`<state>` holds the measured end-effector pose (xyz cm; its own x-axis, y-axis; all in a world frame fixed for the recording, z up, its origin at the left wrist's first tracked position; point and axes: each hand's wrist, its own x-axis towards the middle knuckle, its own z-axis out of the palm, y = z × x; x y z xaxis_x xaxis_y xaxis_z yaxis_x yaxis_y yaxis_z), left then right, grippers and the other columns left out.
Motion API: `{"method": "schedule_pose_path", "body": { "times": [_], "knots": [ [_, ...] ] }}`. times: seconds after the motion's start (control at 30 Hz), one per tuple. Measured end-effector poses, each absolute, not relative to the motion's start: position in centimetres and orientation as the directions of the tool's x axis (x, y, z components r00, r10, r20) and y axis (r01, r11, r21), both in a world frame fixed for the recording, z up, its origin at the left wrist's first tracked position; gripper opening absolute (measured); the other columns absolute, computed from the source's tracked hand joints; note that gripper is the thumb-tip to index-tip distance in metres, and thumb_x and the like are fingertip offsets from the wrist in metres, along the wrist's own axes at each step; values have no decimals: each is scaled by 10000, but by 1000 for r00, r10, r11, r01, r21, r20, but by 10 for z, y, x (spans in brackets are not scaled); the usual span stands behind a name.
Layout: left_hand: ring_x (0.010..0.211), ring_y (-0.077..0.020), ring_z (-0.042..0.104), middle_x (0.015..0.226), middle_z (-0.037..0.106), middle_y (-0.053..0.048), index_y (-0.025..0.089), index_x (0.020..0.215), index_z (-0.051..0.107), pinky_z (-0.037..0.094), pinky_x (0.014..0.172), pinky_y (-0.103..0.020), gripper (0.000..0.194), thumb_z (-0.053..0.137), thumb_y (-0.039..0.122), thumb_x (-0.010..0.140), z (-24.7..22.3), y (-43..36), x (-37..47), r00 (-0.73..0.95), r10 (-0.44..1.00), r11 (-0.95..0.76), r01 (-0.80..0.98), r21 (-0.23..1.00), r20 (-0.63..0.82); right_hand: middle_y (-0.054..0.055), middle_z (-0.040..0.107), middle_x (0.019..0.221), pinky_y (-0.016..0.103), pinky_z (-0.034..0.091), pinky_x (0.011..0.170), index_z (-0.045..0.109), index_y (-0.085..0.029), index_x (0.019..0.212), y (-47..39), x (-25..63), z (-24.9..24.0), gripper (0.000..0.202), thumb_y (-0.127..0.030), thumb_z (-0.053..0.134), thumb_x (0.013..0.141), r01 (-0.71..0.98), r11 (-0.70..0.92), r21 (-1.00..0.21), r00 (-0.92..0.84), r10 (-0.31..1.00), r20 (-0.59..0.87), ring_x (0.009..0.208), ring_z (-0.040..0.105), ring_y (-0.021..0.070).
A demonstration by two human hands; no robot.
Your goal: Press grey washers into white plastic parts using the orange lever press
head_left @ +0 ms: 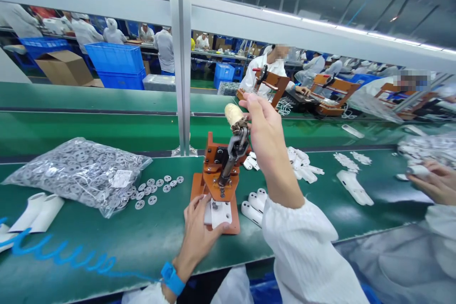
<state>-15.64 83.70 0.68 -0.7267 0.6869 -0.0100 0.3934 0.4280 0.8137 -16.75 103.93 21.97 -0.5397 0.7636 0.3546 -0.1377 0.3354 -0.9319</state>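
An orange toggle press (221, 171) stands on the green bench in front of me, its lever raised. My left hand (200, 228) wears a blue wrist strap and grips a white plastic part (221, 213) on the press base, thumb on the near side and fingers along the left. Part of that piece is hidden under the press head. My right hand (265, 126) is beside the lever's pale wrapped handle (234, 115), fingers extended and not wrapped round it; whether the fingertips touch it I cannot tell. White plastic housings (253, 206) lie right of the press.
To the left are a clear bag of grey discs (81, 173), loose discs (152, 189), white shells (37, 211) and a coiled blue cord (67, 254). More white parts (302, 164) lie rightward, near a co-worker's hand (436, 183). A metal post (183, 57) rises behind.
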Motion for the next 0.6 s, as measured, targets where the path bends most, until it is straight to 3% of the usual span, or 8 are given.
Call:
{"method": "schedule_pose_path", "body": {
  "times": [0.13, 0.2, 0.27, 0.33, 0.47, 0.53, 0.6],
  "knots": [
    [1403, -386, 353, 1399, 561, -132, 216, 1295, 581, 313, 1139, -598, 618, 768, 490, 774, 7, 840, -152, -726, 687, 430, 449, 783, 40, 55, 713, 1034, 385, 584, 852, 650, -214, 1028, 1049, -185, 221, 329, -511, 628, 889, -155, -1, -988, -619, 779, 96, 937, 695, 223],
    [1411, -401, 349, 1431, 538, -148, 203, 1296, 580, 307, 1144, -611, 678, 792, 532, 743, 7, 840, -152, -727, 684, 430, 469, 771, 61, 46, 704, 928, 345, 609, 750, 608, -204, 975, 1053, -194, 228, 279, -462, 655, 881, -138, -206, -969, -713, 700, -47, 799, 703, 192],
    [1419, -397, 354, 1438, 544, -142, 208, 1306, 570, 315, 1148, -606, 698, 790, 557, 744, 6, 840, -153, -719, 690, 423, 488, 763, 77, 25, 688, 859, 275, 603, 660, 572, -203, 913, 1050, -197, 239, 242, -425, 666, 887, -158, -296, -942, -784, 618, -63, 682, 675, 140],
    [1426, -387, 361, 1444, 550, -132, 215, 1329, 550, 328, 1149, -598, 698, 770, 565, 768, 5, 840, -153, -715, 694, 419, 499, 758, 87, -26, 645, 777, 207, 555, 543, 558, -211, 876, 1041, -192, 253, 231, -401, 687, 887, -255, -249, -934, -795, 604, 56, 567, 611, 90],
    [1422, -392, 376, 1459, 534, -155, 191, 1355, 531, 344, 1149, -604, 720, 756, 566, 783, 3, 841, -151, -722, 686, 430, 500, 752, 88, -81, 512, 562, 215, 417, 382, 609, -222, 826, 1008, -156, 272, 232, -415, 637, 951, -436, 89, -896, -781, 456, 425, 424, 524, 94],
    [1418, -395, 383, 1451, 537, -164, 178, 1349, 536, 348, 1151, -604, 738, 766, 573, 770, 2, 841, -150, -723, 685, 433, 498, 751, 84, -68, 490, 508, 242, 395, 385, 575, -227, 687, 995, -138, 273, 335, -424, 651, 946, -487, 191, -852, -738, 431, 519, 403, 494, 105],
    [1421, -390, 383, 1446, 540, -161, 178, 1349, 537, 350, 1157, -595, 747, 770, 580, 764, 1, 840, -150, -722, 687, 433, 498, 751, 82, -48, 494, 498, 269, 406, 398, 507, -238, 586, 987, -129, 271, 453, -502, 664, 919, -500, 173, -849, -713, 475, 516, 402, 478, 118]
  ]
}}
